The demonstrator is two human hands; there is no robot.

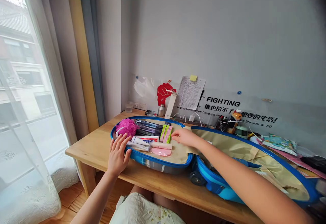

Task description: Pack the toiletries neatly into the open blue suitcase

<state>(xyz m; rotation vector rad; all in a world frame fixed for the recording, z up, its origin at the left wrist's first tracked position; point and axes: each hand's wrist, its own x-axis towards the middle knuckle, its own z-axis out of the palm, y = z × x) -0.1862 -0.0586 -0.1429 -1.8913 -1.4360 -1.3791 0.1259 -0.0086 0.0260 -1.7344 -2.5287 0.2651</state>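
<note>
An open blue suitcase (163, 161) lies on a wooden desk (94, 145), both halves lined in beige cloth. My left hand (118, 155) rests with spread fingers on the near rim of the left half, next to a white tube (140, 141). My right hand (183, 136) reaches across the right half and lies flat inside the left one, fingertips at two green and pink boxes (166, 134). A pink bath puff (126, 126), dark flat packets (149, 126), a white stick (161, 145) and a pink oval pad (161, 152) are packed there too.
Against the wall stand a small silver bottle (161, 110), cables, an orange-capped bottle (235, 118) and a paper sheet (190, 92) under black lettering. Colourful packets (278, 141) lie at the desk's right. A curtained window (28, 98) fills the left side.
</note>
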